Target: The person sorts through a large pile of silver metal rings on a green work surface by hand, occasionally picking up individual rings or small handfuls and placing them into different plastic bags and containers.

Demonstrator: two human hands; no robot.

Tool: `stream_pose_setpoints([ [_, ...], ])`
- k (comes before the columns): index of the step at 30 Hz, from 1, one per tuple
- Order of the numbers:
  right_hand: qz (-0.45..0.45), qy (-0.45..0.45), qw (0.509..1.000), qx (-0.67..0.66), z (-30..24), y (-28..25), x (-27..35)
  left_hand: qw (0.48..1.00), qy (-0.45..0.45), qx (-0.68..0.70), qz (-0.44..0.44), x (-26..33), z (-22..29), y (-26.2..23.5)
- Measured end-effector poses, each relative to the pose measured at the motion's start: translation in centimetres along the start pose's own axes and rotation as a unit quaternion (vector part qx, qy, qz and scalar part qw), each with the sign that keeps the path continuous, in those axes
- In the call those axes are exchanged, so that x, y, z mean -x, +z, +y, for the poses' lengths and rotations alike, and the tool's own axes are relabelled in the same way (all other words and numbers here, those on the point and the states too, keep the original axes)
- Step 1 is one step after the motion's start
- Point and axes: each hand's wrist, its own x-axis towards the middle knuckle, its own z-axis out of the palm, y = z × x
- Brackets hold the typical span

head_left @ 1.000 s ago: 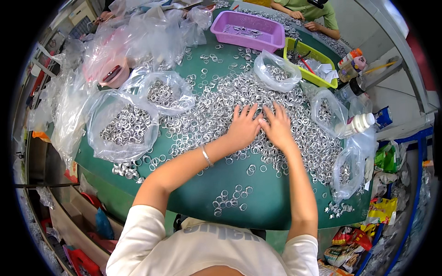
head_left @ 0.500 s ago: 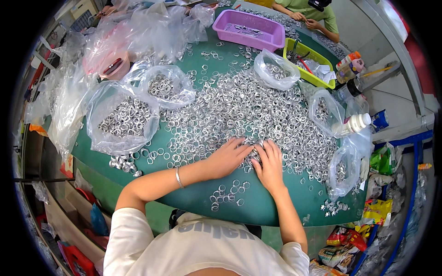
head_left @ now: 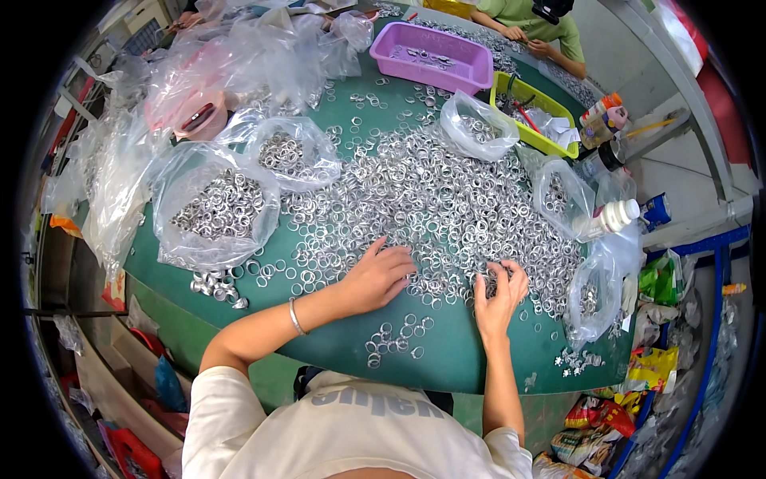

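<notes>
A wide heap of silver metal rings (head_left: 447, 191) covers the middle of the green table (head_left: 319, 343). At its near edge my left hand (head_left: 377, 278) rests with the fingers apart, a bracelet on its wrist. My right hand (head_left: 500, 297) touches the rings to the right, its fingers bent and the thumb held off from them; I make out nothing in its grasp. Between the hands lie more loose rings. A small separate group of rings (head_left: 392, 339) sits nearer to me. Clear plastic bags of rings, one large bag (head_left: 179, 239) among them, stand left of the heap.
Behind the heap are a purple basket (head_left: 435, 70) and a yellow-green basket (head_left: 550, 145). A white bottle (head_left: 613, 217) and further bags line the right edge. Loose plastic bags (head_left: 263, 56) pile up at the far left. Another person (head_left: 550, 40) sits at the far side.
My hands, close together in the rings before, have moved apart: the left one leftward, the right one to the right and slightly nearer to me.
</notes>
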Motion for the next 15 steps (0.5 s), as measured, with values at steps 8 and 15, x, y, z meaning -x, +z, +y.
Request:
stream_pose_setpoints([
  [8,-0.094,-0.064,0.993,-0.016,-4.3,5.5,-5.0,0.984,-0.138,-0.111,0.025,-5.6,-1.7,1.9],
  [15,-0.085,-0.036,0.996,-0.004,-3.7,4.9,-4.2,0.968,-0.181,0.112,0.133,-5.3,-2.6,0.5],
])
